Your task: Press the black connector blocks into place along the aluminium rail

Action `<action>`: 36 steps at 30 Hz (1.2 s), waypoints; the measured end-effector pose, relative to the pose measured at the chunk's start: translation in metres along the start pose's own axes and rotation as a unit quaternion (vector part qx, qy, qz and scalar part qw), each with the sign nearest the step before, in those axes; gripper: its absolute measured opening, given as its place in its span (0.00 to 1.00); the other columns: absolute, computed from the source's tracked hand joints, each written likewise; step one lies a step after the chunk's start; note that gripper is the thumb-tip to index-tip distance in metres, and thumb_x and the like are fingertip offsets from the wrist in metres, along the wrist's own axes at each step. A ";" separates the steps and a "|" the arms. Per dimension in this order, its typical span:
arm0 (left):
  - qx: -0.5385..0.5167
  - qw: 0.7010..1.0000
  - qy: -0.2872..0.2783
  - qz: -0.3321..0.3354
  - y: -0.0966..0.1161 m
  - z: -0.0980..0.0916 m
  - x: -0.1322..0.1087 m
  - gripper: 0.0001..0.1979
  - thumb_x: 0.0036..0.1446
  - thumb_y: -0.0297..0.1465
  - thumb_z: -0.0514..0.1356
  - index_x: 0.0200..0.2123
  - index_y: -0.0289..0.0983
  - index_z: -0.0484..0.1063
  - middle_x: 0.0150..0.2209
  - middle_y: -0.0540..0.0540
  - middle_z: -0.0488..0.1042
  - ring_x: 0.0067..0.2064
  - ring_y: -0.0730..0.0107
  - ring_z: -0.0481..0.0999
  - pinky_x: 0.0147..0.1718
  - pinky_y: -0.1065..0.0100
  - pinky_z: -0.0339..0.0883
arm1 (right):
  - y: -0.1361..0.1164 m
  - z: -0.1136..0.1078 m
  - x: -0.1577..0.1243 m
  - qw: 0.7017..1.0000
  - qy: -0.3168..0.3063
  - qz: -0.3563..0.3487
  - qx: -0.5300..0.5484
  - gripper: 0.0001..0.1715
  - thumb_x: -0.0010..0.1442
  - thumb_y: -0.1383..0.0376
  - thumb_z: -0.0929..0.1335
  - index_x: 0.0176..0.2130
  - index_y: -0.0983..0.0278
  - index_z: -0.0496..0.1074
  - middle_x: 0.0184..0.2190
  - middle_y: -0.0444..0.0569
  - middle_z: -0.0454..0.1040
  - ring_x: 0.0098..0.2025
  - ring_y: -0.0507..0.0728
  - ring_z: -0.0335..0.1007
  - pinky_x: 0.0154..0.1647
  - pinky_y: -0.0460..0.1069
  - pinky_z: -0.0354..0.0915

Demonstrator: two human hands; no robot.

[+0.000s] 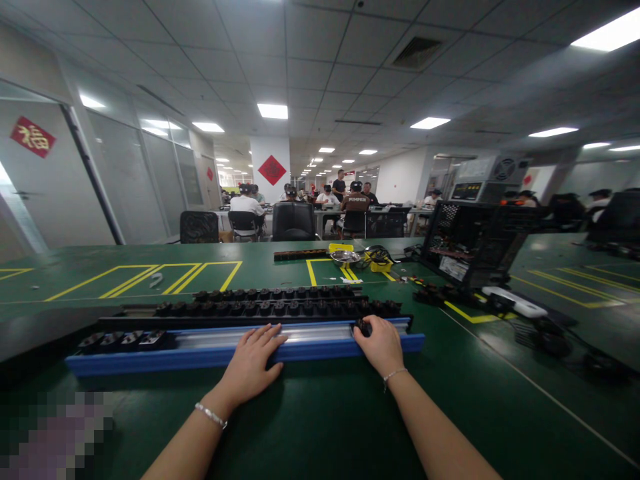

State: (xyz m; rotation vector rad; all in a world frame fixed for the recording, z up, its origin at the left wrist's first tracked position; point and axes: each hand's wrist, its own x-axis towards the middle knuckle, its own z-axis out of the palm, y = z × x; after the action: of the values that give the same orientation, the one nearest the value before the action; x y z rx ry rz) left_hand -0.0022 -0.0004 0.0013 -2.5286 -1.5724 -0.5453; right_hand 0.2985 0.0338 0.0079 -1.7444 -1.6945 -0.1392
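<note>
A long blue rail (150,360) with a silver channel lies across the green table in front of me. My left hand (253,363) rests flat on its middle, fingers spread. My right hand (381,343) is closed on a small black part (363,327) at the rail's right end. A few black parts (123,340) sit in the channel at the left end. Behind the rail lie two rows of black parts (280,303) on black strips.
A black open computer case (475,253) stands at the right, with a white device (515,302) and cables in front of it. A metal bowl (345,256) and yellow items sit further back. Yellow lines mark the table. Several people sit at desks far behind.
</note>
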 end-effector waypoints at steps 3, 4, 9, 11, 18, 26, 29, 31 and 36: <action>0.002 1.000 0.001 -0.002 0.000 0.000 0.000 0.26 0.51 0.34 0.56 0.55 0.49 0.61 0.61 0.51 0.58 0.61 0.57 0.55 0.58 0.50 0.47 | 0.001 0.000 0.001 1.000 -0.002 0.002 0.000 0.11 0.51 0.59 0.64 0.33 0.62 0.70 0.32 0.49 0.73 0.38 0.57 0.66 0.42 0.51 0.55; 0.002 1.000 0.000 -0.002 0.001 0.000 0.000 0.27 0.51 0.35 0.56 0.56 0.49 0.61 0.61 0.51 0.58 0.61 0.58 0.55 0.58 0.50 0.48 | 0.001 0.000 0.000 1.000 -0.003 0.003 0.000 0.11 0.51 0.59 0.64 0.33 0.63 0.70 0.32 0.49 0.73 0.38 0.57 0.66 0.42 0.51 0.55; 0.005 1.000 -0.006 -0.007 0.002 -0.002 0.000 0.27 0.50 0.35 0.57 0.56 0.50 0.61 0.61 0.51 0.58 0.62 0.58 0.56 0.58 0.50 0.48 | -0.001 -0.002 0.000 1.000 0.000 -0.002 0.002 0.13 0.51 0.56 0.65 0.33 0.63 0.70 0.33 0.49 0.73 0.39 0.58 0.65 0.43 0.51 0.54; 0.004 1.000 -0.010 -0.010 0.003 -0.003 0.000 0.27 0.50 0.35 0.56 0.55 0.50 0.61 0.61 0.51 0.58 0.62 0.58 0.55 0.58 0.49 0.48 | -0.001 -0.002 0.000 1.000 0.003 -0.002 -0.001 0.13 0.51 0.56 0.64 0.32 0.63 0.70 0.33 0.49 0.73 0.39 0.58 0.65 0.43 0.51 0.54; 0.002 1.000 -0.008 -0.009 0.003 -0.002 0.001 0.27 0.50 0.35 0.57 0.55 0.50 0.61 0.61 0.51 0.58 0.61 0.57 0.56 0.58 0.49 0.48 | 0.001 -0.001 0.000 1.000 0.020 0.013 -0.017 0.12 0.51 0.57 0.64 0.31 0.63 0.69 0.32 0.49 0.73 0.38 0.58 0.65 0.43 0.52 0.54; 0.000 1.000 -0.004 -0.005 0.001 -0.001 0.001 0.26 0.51 0.34 0.56 0.55 0.49 0.61 0.61 0.50 0.58 0.61 0.57 0.56 0.58 0.49 0.48 | 0.000 -0.001 0.000 0.999 0.024 0.013 -0.019 0.11 0.51 0.58 0.64 0.31 0.62 0.69 0.31 0.49 0.73 0.37 0.57 0.66 0.44 0.52 0.54; 0.000 1.000 -0.001 -0.002 0.001 0.000 0.000 0.26 0.51 0.34 0.56 0.55 0.49 0.61 0.61 0.50 0.58 0.61 0.57 0.56 0.58 0.50 0.48 | 0.000 -0.001 0.000 0.999 0.022 0.017 -0.020 0.11 0.51 0.58 0.63 0.31 0.62 0.68 0.31 0.49 0.73 0.37 0.58 0.66 0.44 0.52 0.54; 0.000 1.000 -0.003 -0.004 0.001 0.000 0.000 0.26 0.51 0.35 0.56 0.55 0.49 0.61 0.61 0.51 0.58 0.61 0.57 0.56 0.59 0.50 0.47 | 0.000 -0.001 0.000 0.999 0.020 0.019 -0.019 0.11 0.51 0.58 0.63 0.31 0.62 0.68 0.31 0.49 0.73 0.37 0.58 0.66 0.44 0.52 0.54; -0.002 1.000 -0.003 -0.004 0.001 -0.001 0.000 0.26 0.51 0.35 0.57 0.55 0.49 0.61 0.61 0.50 0.58 0.61 0.58 0.56 0.59 0.49 0.47 | 0.000 0.000 0.000 0.999 0.022 0.023 -0.026 0.11 0.51 0.58 0.64 0.31 0.62 0.68 0.31 0.49 0.73 0.37 0.58 0.66 0.43 0.52 0.54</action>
State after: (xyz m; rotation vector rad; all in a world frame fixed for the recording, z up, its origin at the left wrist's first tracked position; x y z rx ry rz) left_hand -0.0012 -0.0011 0.0023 -2.5296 -1.5868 -0.5430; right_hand 0.2989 0.0339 0.0083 -1.8050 -1.6301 -0.2022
